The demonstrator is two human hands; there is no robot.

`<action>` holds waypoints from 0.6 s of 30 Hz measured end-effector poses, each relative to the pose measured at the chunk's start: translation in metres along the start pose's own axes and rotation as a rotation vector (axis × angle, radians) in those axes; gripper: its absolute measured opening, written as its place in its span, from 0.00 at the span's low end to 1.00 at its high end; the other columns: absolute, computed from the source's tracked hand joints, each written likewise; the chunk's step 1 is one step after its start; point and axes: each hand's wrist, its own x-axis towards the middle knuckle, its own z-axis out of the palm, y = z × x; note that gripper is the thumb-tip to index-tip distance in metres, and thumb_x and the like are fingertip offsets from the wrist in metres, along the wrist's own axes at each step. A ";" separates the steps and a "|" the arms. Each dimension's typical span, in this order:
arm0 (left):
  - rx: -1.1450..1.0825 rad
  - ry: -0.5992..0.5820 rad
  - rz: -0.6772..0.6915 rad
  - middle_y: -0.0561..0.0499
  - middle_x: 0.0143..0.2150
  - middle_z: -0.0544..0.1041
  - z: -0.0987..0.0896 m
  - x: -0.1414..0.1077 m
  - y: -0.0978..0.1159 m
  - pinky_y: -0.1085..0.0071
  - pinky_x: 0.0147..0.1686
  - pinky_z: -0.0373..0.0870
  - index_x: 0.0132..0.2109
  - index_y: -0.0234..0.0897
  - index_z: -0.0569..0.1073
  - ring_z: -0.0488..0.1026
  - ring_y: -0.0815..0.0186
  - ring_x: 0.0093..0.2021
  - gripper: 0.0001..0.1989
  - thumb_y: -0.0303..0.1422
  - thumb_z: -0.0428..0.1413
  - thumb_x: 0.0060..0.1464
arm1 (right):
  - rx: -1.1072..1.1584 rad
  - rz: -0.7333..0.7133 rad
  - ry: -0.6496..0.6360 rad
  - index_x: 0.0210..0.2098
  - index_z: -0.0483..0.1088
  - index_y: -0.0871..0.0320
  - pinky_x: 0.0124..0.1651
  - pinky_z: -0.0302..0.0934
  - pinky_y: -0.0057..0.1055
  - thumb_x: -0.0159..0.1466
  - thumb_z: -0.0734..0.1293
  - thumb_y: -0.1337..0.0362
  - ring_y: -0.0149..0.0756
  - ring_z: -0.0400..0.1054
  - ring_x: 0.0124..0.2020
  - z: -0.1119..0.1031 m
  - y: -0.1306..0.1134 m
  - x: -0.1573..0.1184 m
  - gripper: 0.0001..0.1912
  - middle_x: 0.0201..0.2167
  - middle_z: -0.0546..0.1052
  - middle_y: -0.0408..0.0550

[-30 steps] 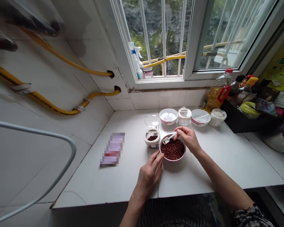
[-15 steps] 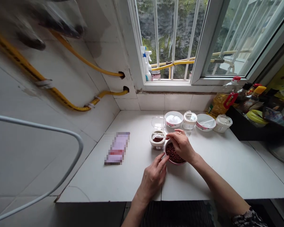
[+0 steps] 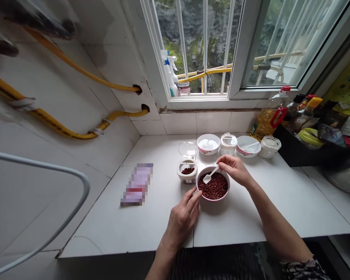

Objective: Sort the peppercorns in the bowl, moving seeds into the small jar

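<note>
In my right hand (image 3: 233,169) a small white plastic spoon (image 3: 211,175) is pinched by its handle. Its scoop hangs low over a bowl (image 3: 212,200) with a pinkish rim. Dark reddish grains like Sichuan peppercorns (image 3: 217,188) fill much of that bowl. My left hand (image 3: 184,217) grips the bowl's left rim between thumb and fingers. Just left of the bowl stands a small clear-and-white seasoning jar (image 3: 187,177) with its lid (image 3: 187,149) flipped up. Similar dark grains lie inside the jar.
Behind are a flowered bowl of white powder (image 3: 209,144), another flowered bowl (image 3: 248,146) with a white spoon, and two lidded jars (image 3: 228,144). An oil bottle (image 3: 268,116) and a black condiment box (image 3: 294,149) stand right. A blurred purple packet (image 3: 137,184) lies left.
My right hand has drawn the spoon back from the jar's mouth to over the bowl, rightward. My left hand stays at the bowl's rim. The whole view has shifted slightly.
</note>
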 end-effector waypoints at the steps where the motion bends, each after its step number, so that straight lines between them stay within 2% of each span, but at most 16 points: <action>1: 0.000 0.001 -0.002 0.42 0.57 0.75 0.000 0.000 0.000 0.69 0.49 0.79 0.65 0.42 0.63 0.78 0.61 0.55 0.23 0.23 0.48 0.65 | -0.028 0.000 -0.025 0.32 0.72 0.57 0.33 0.65 0.31 0.62 0.67 0.60 0.32 0.69 0.26 0.002 -0.001 -0.001 0.07 0.25 0.75 0.42; 5: 0.003 -0.006 -0.016 0.41 0.58 0.75 -0.001 -0.001 0.001 0.69 0.49 0.79 0.64 0.41 0.65 0.78 0.61 0.55 0.22 0.23 0.49 0.65 | -0.174 -0.058 -0.090 0.30 0.73 0.57 0.33 0.64 0.31 0.62 0.64 0.67 0.33 0.68 0.27 0.013 -0.004 -0.007 0.06 0.24 0.75 0.42; 8: 0.001 -0.016 -0.015 0.41 0.58 0.75 -0.001 -0.001 0.000 0.70 0.50 0.78 0.64 0.41 0.65 0.77 0.61 0.56 0.22 0.23 0.49 0.65 | -0.201 -0.094 -0.116 0.28 0.73 0.57 0.36 0.64 0.31 0.60 0.64 0.71 0.33 0.69 0.28 0.018 -0.005 -0.009 0.08 0.24 0.76 0.43; 13: -0.006 -0.008 -0.014 0.41 0.58 0.75 -0.001 -0.001 0.000 0.69 0.50 0.78 0.63 0.40 0.65 0.77 0.61 0.55 0.22 0.23 0.49 0.65 | -0.077 0.016 -0.096 0.29 0.72 0.57 0.30 0.62 0.28 0.62 0.64 0.67 0.31 0.67 0.24 0.016 -0.002 -0.007 0.06 0.21 0.73 0.40; 18: -0.019 -0.002 -0.014 0.41 0.58 0.75 0.000 -0.001 0.001 0.69 0.50 0.78 0.63 0.40 0.66 0.77 0.61 0.55 0.22 0.22 0.49 0.65 | -0.049 0.077 -0.074 0.30 0.72 0.57 0.31 0.63 0.29 0.61 0.65 0.64 0.31 0.68 0.24 0.013 0.002 -0.005 0.05 0.20 0.74 0.40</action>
